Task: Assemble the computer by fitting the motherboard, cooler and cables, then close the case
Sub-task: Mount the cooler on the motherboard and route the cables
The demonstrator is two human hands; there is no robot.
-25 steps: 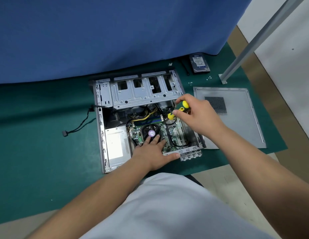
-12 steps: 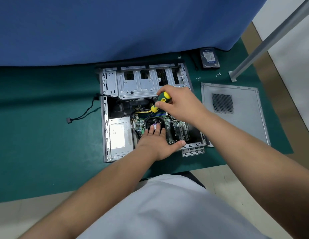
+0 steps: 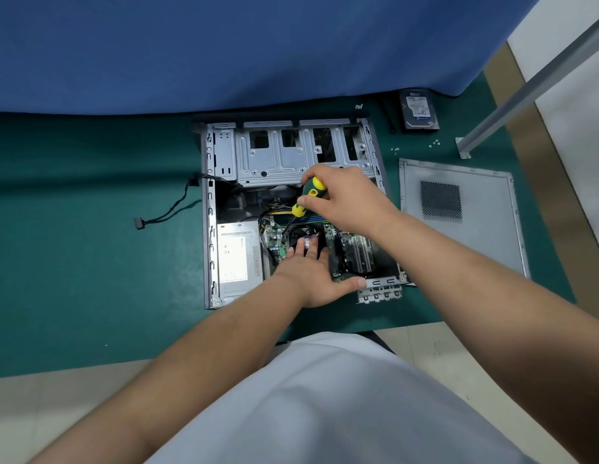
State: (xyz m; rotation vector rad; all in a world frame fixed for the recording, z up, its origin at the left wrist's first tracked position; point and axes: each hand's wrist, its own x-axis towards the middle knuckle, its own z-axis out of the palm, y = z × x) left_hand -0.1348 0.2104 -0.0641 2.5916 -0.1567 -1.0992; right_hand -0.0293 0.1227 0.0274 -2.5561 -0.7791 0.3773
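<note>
My right hand (image 3: 345, 199), its grip closed round the yellow-and-green-handled screwdriver (image 3: 306, 200), has swung its tip from the board's right side to the black round cooler fan (image 3: 303, 236), which my flat, open left hand (image 3: 311, 272) steadies, so I judge a cooler screw comes next.

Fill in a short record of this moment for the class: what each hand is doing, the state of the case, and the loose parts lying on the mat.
Left hand: rests flat with straight fingers on the cooler fan
Right hand: grips a yellow and green screwdriver, tip down beside the fan
Computer case: lies open on the green mat, motherboard inside
Side panel: off, flat on the mat to the right of the case
Hard drive: on the mat beyond the panel
Loose screws: scattered near the drive
</note>
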